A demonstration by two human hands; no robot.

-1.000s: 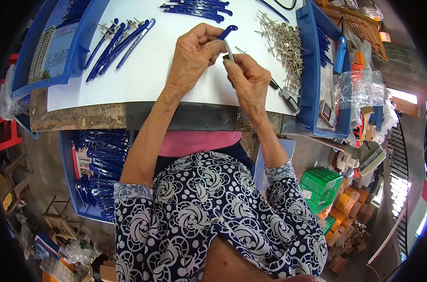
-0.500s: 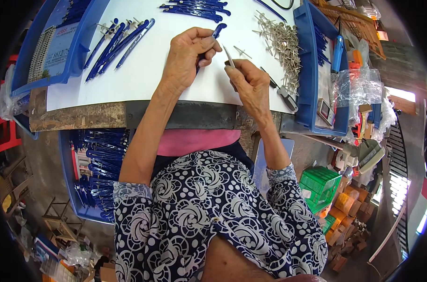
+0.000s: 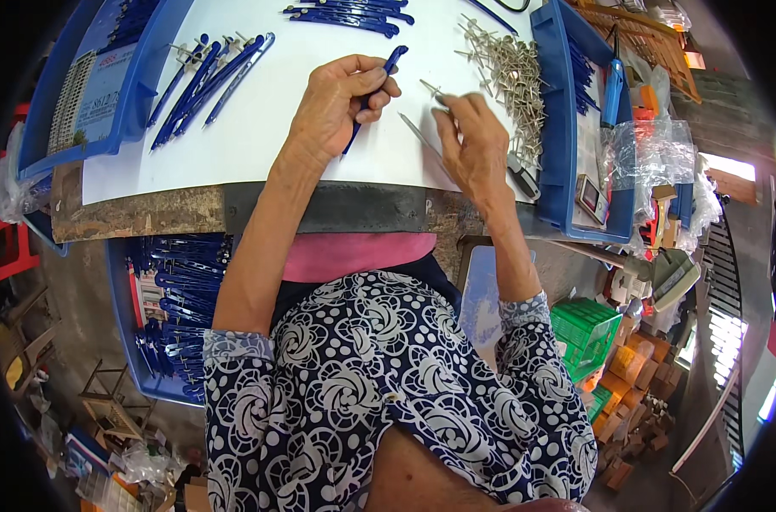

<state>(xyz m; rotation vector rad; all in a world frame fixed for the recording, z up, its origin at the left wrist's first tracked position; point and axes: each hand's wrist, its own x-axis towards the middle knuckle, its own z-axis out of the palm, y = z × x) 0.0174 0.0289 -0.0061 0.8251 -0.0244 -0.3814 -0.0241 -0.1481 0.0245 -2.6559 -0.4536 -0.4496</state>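
My left hand (image 3: 332, 102) is closed around a slim blue hook-ended strip (image 3: 395, 60), its curled end upward and its lower end sticking out below the fingers. Over the white tabletop, my right hand (image 3: 473, 141) has its thumb and fingertips drawn together at a small metal pin (image 3: 430, 87). A slim pointed metal tool (image 3: 418, 131) extends from beneath this hand; whether the palm grips it is hidden. Beyond the right hand spreads a heap of similar metal pins (image 3: 511, 77). Blue strips with metal pieces (image 3: 204, 90) lie left of my left hand.
More blue strips (image 3: 349, 19) lie at the far side. Blue trays flank the white surface, one at left (image 3: 136, 102) and one at right (image 3: 558, 162). A dark-handled tool (image 3: 523, 175) rests beside the right tray. Below the table edge, a blue bin (image 3: 119, 290) holds many strips.
My right hand has moved right, its fingertips coming to the single pin. The pointed tool has tipped lower, away from the strip. My left hand still holds the strip, now showing more of it.
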